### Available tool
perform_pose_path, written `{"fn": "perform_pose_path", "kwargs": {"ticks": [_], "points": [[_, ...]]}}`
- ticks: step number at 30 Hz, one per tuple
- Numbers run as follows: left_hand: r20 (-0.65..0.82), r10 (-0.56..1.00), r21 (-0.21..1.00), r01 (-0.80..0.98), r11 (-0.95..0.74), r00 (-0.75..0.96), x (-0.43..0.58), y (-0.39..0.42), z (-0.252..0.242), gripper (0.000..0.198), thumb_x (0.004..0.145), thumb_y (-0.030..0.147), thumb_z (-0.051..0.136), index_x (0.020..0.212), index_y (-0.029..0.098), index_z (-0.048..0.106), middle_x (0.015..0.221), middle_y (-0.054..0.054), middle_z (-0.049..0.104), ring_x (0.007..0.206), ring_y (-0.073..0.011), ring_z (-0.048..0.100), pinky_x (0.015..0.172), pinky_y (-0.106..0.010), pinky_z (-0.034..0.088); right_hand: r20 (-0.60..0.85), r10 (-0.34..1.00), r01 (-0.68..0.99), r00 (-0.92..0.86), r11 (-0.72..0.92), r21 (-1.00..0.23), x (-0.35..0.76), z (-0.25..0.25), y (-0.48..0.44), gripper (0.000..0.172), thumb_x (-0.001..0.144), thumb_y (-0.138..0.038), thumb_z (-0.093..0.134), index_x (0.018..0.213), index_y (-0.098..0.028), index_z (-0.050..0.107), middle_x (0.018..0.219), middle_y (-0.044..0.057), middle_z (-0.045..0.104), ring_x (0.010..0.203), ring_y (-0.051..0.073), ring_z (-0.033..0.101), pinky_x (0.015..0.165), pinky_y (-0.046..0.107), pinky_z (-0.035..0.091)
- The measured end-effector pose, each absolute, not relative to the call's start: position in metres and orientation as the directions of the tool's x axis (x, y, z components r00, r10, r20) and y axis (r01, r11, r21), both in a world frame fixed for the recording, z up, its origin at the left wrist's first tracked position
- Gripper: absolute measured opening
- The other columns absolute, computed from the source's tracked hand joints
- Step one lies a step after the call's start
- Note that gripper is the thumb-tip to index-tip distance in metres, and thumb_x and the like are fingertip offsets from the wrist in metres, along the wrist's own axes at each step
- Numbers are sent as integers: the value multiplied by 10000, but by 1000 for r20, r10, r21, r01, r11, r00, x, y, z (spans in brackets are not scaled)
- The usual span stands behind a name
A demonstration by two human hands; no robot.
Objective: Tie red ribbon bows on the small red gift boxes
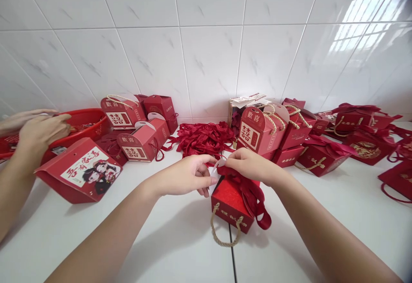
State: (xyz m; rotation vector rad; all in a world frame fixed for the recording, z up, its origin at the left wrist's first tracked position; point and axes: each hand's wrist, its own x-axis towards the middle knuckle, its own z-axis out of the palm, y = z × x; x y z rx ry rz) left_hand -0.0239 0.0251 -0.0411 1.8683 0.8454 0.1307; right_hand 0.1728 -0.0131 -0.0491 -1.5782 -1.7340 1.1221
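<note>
A small red gift box (230, 201) stands on the white table in front of me, its gold rope handle (225, 244) hanging down the near side. A dark red ribbon (252, 195) lies over its top and trails down the right side. At the box's far left edge my left hand (189, 175) is closed around a pale-sided flap (213, 176), thumb and fingers on either side. My right hand (247, 163) pinches at the top of the box, where flap and ribbon meet; its fingertips are partly hidden.
A pile of red ribbons (206, 137) lies by the tiled wall. Red boxes stand left (138, 139) and right (264, 130). Another person's hands (40, 128) are over a red basket (88, 122) at left, behind a large printed box (83, 171).
</note>
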Motion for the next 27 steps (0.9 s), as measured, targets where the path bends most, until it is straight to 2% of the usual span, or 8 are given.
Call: {"fn": "perform_pose_path", "kwargs": {"ticks": [3, 8, 12, 14, 17, 22, 27], "points": [[-283, 605, 845, 491, -210, 744, -24, 25, -41, 423, 844, 374, 568, 1211, 195, 456, 778, 0, 633, 712, -196, 688, 729, -364, 548, -114, 971, 532, -209, 15, -846, 174, -49, -13, 356, 761, -406, 554, 537, -187, 384, 496, -68, 299, 451, 67, 262, 410, 225, 204], [-281, 592, 855, 478, -204, 756, -23, 24, -39, 306, 863, 373, 535, 1085, 164, 513, 786, -17, 626, 696, -186, 684, 719, -348, 556, -66, 950, 448, -305, 81, -891, 178, -50, -14, 244, 749, -397, 638, 737, -167, 557, 698, -6, 599, 629, 108, 515, 550, 217, 386], [-280, 577, 852, 476, -218, 767, -22, 23, -37, 302, 864, 395, 534, 1066, 171, 542, 826, -33, 646, 703, -182, 684, 727, -345, 559, -52, 941, 427, -335, 103, -898, 178, -55, -13, 232, 714, -301, 693, 858, -180, 558, 768, 9, 663, 719, 139, 603, 619, 233, 441], [-282, 588, 851, 481, -213, 759, -22, 23, -37, 314, 862, 398, 538, 1076, 168, 536, 826, -34, 651, 704, -185, 687, 724, -342, 557, -16, 947, 444, -320, 135, -886, 178, -57, -13, 197, 730, -248, 664, 885, -190, 557, 779, 6, 670, 730, 143, 622, 634, 237, 453], [-290, 603, 840, 500, -212, 743, -23, 24, -38, 297, 869, 379, 529, 1072, 162, 523, 791, -25, 652, 693, -184, 693, 712, -327, 550, 9, 960, 485, -280, 150, -861, 178, -55, -15, 154, 787, -264, 595, 924, -194, 584, 721, 0, 658, 677, 142, 624, 608, 242, 453], [-292, 599, 838, 502, -217, 746, -24, 25, -38, 269, 874, 392, 519, 1013, 162, 532, 811, -32, 659, 704, -186, 698, 717, -323, 545, -22, 969, 544, -245, 119, -831, 177, -44, -20, 187, 805, -328, 570, 738, -168, 638, 647, 10, 619, 582, 117, 547, 505, 220, 396], [-276, 598, 840, 491, -230, 753, -23, 24, -39, 295, 870, 404, 522, 1059, 179, 533, 807, -29, 663, 731, -203, 701, 711, -333, 545, -82, 949, 468, -306, 74, -881, 172, -48, -17, 211, 806, -320, 567, 724, -154, 667, 626, 14, 618, 590, 119, 570, 559, 221, 458]]}}
